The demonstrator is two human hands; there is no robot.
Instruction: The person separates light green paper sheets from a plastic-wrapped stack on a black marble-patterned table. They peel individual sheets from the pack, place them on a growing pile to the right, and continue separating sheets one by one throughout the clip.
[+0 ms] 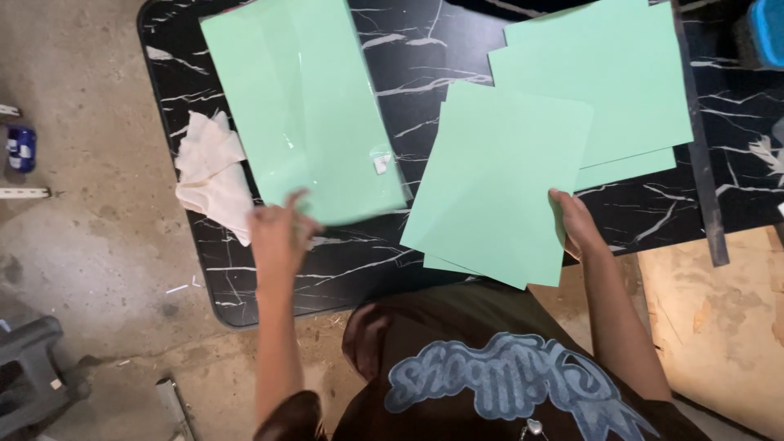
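The right hand (576, 224) pinches the edge of a few mint-green paper sheets (498, 184) over the black marble-patterned table (457, 57). The left hand (278, 233), blurred, fingers loosely spread, touches the glossy plastic sleeve (302, 106) holding green paper. Beyond: more green sheets (604, 73), a white cloth (212, 171).

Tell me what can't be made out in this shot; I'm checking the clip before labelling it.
- Left hand, head view: motion-blurred, so its grip on the glossy green sheet is unclear.
- Right hand: fingers hidden under the green paper sheets it holds; their count is unclear.
- Paper stack: top cut by the frame edge.
- Blue object: cut off at the corner.
- White cloth: partly under the glossy sheet.
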